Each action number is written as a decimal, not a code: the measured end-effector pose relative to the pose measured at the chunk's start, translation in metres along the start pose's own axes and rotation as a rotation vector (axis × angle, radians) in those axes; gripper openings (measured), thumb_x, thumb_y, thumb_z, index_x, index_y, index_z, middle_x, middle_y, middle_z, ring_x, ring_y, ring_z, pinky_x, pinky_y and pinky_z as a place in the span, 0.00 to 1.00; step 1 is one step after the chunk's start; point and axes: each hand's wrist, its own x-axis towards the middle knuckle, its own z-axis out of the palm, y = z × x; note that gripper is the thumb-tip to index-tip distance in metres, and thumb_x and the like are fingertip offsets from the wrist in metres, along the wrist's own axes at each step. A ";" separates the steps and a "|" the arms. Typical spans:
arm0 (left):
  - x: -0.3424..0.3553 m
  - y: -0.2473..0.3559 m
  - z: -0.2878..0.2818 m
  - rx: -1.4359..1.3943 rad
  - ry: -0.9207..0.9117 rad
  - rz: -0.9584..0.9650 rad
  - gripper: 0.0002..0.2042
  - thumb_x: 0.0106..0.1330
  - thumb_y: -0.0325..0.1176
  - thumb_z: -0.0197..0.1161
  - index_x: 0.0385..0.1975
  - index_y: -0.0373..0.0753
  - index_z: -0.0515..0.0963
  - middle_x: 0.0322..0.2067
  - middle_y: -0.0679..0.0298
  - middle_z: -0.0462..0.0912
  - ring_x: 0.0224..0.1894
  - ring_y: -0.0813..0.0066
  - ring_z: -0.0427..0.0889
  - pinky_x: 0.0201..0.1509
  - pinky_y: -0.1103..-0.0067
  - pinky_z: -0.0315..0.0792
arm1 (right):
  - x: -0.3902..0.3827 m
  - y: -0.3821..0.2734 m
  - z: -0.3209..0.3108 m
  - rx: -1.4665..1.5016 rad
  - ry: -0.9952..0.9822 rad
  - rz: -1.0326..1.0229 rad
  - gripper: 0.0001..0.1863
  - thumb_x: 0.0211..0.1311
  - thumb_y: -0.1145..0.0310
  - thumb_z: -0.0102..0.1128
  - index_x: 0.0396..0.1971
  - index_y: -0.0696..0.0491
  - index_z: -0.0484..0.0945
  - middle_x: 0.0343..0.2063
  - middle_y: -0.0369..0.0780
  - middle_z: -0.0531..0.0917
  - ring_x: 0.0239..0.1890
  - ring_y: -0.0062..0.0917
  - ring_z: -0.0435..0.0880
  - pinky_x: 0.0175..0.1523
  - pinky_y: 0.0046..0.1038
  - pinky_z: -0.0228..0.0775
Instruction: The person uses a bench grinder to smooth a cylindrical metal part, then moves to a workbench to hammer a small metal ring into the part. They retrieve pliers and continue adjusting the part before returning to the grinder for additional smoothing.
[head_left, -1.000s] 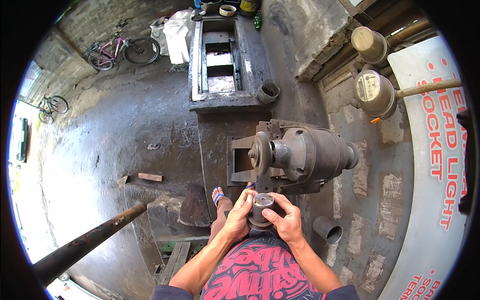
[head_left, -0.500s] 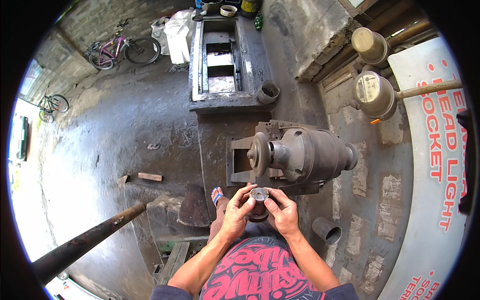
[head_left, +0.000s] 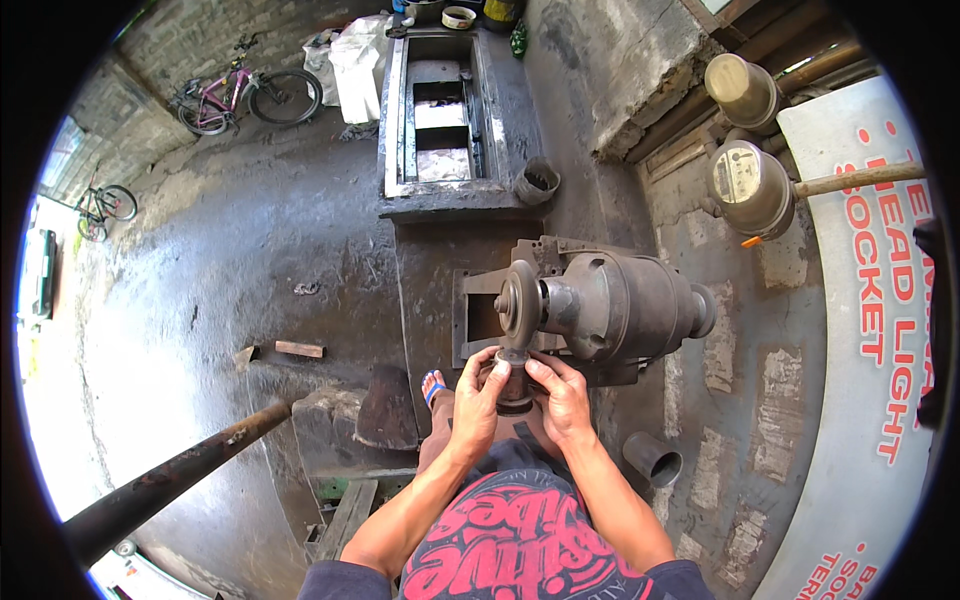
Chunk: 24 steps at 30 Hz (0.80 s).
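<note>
The dark, stained concrete floor [head_left: 330,240] spreads through this rough workspace, glaring white over at the left. In the middle of it, the left hand [head_left: 477,400] and the right hand [head_left: 566,405] pinch a squat metal cylinder [head_left: 513,382] between them, thumbs laid along its near side, fingers curled around the flanks. Its wider flange sits at the lower end, toward the person's lap.

What has changed is the reach: a second ago the part was held close to the body, its top face turned up; now it is pushed forward, that end brought up to the lower edge of the round wheel [head_left: 519,310]. They look to be touching, though I can't be sure from here, nor can I tell whether the wheel is spinning. I take it the work has passed from handling the part to presenting its end to the wheel.

The wheel sits on the shaft of a bulky grey motor [head_left: 635,305]. Right of the person, a hollow metal tube [head_left: 645,455] lies on the floor; beyond the motor is a framed concrete trough [head_left: 440,208], and a pink bicycle [head_left: 222,102] leans farther back.
</note>
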 end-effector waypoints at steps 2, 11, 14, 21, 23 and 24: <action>0.003 0.001 0.004 0.041 0.014 0.057 0.18 0.77 0.34 0.63 0.61 0.33 0.72 0.48 0.61 0.84 0.48 0.80 0.81 0.54 0.81 0.75 | 0.005 0.001 0.002 0.007 0.013 0.000 0.19 0.68 0.70 0.69 0.53 0.65 0.83 0.46 0.42 0.88 0.46 0.21 0.85 0.56 0.25 0.75; 0.010 -0.006 0.008 0.068 0.033 0.085 0.17 0.78 0.34 0.62 0.58 0.32 0.72 0.45 0.60 0.85 0.46 0.81 0.81 0.50 0.81 0.76 | 0.010 -0.001 0.005 -0.002 0.054 0.005 0.17 0.67 0.69 0.69 0.51 0.63 0.84 0.45 0.40 0.88 0.46 0.21 0.85 0.56 0.24 0.75; 0.012 -0.012 0.008 0.047 0.037 0.111 0.16 0.78 0.35 0.62 0.58 0.32 0.72 0.45 0.60 0.85 0.46 0.81 0.81 0.50 0.81 0.76 | 0.009 -0.002 0.005 -0.021 0.066 0.006 0.16 0.68 0.69 0.69 0.51 0.63 0.85 0.44 0.40 0.88 0.46 0.21 0.84 0.56 0.25 0.74; 0.014 -0.016 0.007 0.041 0.016 0.117 0.15 0.79 0.35 0.60 0.57 0.33 0.72 0.45 0.61 0.85 0.46 0.80 0.81 0.51 0.81 0.76 | 0.014 0.004 0.003 -0.102 0.070 -0.044 0.17 0.68 0.66 0.68 0.51 0.60 0.84 0.43 0.40 0.88 0.43 0.24 0.87 0.50 0.29 0.82; 0.015 -0.016 0.007 0.034 0.037 0.110 0.15 0.79 0.35 0.60 0.57 0.33 0.72 0.45 0.61 0.85 0.46 0.80 0.81 0.51 0.81 0.76 | 0.015 0.005 0.003 -0.103 0.099 -0.048 0.17 0.68 0.66 0.69 0.51 0.59 0.84 0.43 0.39 0.88 0.42 0.23 0.87 0.48 0.27 0.81; 0.016 -0.016 0.007 0.024 0.032 0.110 0.15 0.79 0.35 0.60 0.57 0.33 0.72 0.45 0.61 0.85 0.46 0.80 0.81 0.51 0.81 0.76 | 0.016 0.005 0.003 -0.120 0.079 -0.044 0.17 0.68 0.65 0.69 0.51 0.59 0.84 0.43 0.39 0.88 0.42 0.23 0.87 0.48 0.27 0.81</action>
